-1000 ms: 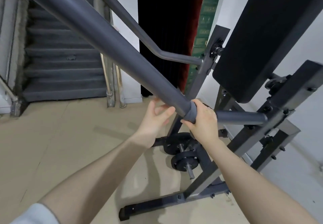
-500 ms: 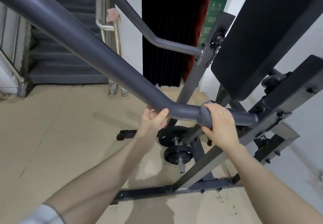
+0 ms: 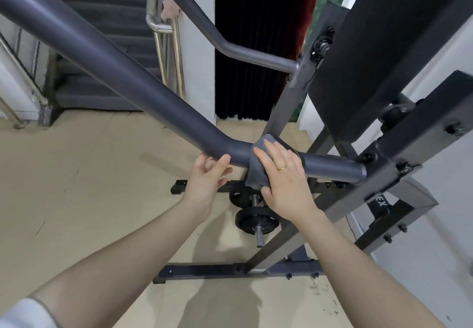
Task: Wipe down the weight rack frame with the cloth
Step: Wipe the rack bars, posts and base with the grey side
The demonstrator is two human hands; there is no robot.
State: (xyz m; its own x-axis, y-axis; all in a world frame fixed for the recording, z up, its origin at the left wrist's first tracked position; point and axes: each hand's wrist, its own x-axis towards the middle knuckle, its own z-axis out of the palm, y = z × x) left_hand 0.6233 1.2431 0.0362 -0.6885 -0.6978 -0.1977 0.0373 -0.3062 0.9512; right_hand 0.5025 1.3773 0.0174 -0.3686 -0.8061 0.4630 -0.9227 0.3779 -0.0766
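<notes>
A thick grey bar (image 3: pixel 143 89) of the weight rack frame runs from the upper left down to a bend, then level to the right into the dark frame upright (image 3: pixel 399 158). A grey cloth (image 3: pixel 252 171) is draped over the bar just right of the bend. My right hand (image 3: pixel 284 176) presses flat on the cloth, fingers spread, thumb under it. My left hand (image 3: pixel 208 176) reaches up from below the bend, with fingertips and thumb touching the bar's underside in a loose hold.
A black padded board (image 3: pixel 389 46) leans at the upper right. Weight plates (image 3: pixel 256 220) on pegs sit below the bar, above the rack's floor feet (image 3: pixel 204 270). A second thinner bar (image 3: pixel 230 46) runs behind. Stairs (image 3: pixel 102 20) with a steel handrail stand at the back left.
My right hand slid left along the bar toward the bend and flattened on the cloth. My left hand loosened its hold under the bend. The view shifted downward.
</notes>
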